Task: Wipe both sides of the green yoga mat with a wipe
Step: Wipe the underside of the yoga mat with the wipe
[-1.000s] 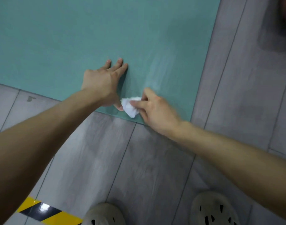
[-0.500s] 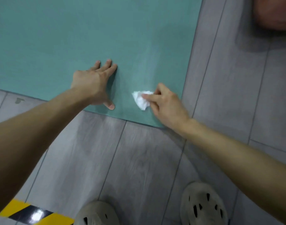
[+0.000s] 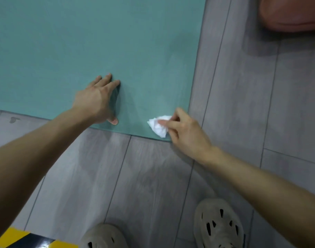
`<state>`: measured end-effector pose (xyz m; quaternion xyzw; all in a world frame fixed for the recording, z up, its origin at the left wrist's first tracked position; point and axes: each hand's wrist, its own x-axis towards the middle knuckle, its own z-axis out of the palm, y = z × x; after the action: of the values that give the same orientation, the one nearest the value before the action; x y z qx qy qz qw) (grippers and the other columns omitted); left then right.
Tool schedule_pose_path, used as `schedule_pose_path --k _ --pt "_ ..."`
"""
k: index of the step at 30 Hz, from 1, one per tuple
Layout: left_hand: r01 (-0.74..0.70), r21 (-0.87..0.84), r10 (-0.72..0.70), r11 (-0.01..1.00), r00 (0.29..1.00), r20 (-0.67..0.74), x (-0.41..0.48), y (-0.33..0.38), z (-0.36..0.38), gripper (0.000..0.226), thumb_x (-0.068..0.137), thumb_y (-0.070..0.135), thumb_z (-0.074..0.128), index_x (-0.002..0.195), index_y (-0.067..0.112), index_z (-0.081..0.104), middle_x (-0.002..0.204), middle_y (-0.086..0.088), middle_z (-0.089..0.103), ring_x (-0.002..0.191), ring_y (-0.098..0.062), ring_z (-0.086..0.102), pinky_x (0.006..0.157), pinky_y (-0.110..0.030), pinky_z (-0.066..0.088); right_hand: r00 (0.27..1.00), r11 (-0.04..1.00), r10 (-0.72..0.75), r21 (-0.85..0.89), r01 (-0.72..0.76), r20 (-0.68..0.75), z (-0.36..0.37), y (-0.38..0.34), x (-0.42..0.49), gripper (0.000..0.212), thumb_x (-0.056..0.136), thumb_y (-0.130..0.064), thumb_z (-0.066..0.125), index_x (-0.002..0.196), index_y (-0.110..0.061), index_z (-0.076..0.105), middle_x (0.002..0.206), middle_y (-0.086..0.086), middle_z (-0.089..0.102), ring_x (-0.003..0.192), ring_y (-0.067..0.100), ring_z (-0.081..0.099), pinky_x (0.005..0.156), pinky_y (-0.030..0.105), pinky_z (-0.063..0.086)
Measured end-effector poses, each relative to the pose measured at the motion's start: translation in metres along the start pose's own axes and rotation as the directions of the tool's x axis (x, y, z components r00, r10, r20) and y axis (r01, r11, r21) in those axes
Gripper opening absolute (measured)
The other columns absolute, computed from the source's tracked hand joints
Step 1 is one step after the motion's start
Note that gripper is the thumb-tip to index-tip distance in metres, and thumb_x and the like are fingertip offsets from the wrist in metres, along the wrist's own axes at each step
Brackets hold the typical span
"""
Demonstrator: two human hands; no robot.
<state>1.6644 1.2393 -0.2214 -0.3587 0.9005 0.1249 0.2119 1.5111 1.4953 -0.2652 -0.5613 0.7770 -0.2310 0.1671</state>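
Observation:
The green yoga mat (image 3: 85,42) lies flat on the grey floor and fills the upper left of the view; its near right corner is in front of me. My left hand (image 3: 96,101) presses flat on the mat near its front edge, fingers straight. My right hand (image 3: 185,130) pinches a crumpled white wipe (image 3: 159,126) and holds it against the mat at the near right corner.
Grey plank floor (image 3: 233,104) surrounds the mat. A reddish-brown rounded object (image 3: 292,13) sits at the top right. My two beige perforated shoes (image 3: 218,226) stand at the bottom. Yellow-and-black floor tape (image 3: 19,240) marks the bottom left corner.
My right hand has slid the wipe to the right, away from my left thumb toward the mat's near right corner. My left hand has stayed pressed on the mat.

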Motion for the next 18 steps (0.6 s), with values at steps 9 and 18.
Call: schedule_pose_path --k 9,18 --pt "-0.013 0.026 0.013 1.000 1.000 0.020 -0.002 -0.009 -0.001 0.145 0.052 0.063 0.098 0.164 0.049 0.007 0.174 0.022 -0.004 0.162 -0.010 0.004 0.113 -0.066 0.042 0.940 0.954 0.289 -0.029 -0.299 -0.182 -0.051 0.069 0.136 0.053 0.095 -0.047 0.046 0.126 -0.013 0.073 0.093 -0.006 0.052 0.078 0.000 0.056 0.073 0.030 0.049" --pt "-0.037 0.006 0.038 0.999 0.998 -0.041 0.000 -0.012 0.004 0.141 0.047 0.072 0.094 0.161 0.053 0.014 0.173 0.024 0.005 0.161 -0.008 0.012 0.116 -0.059 0.041 0.951 0.948 -0.309 -0.079 0.310 0.028 0.006 0.017 0.048 0.036 0.100 -0.016 0.055 0.128 -0.026 0.076 0.099 0.012 0.054 0.077 0.031 0.057 0.065 0.040 0.051"
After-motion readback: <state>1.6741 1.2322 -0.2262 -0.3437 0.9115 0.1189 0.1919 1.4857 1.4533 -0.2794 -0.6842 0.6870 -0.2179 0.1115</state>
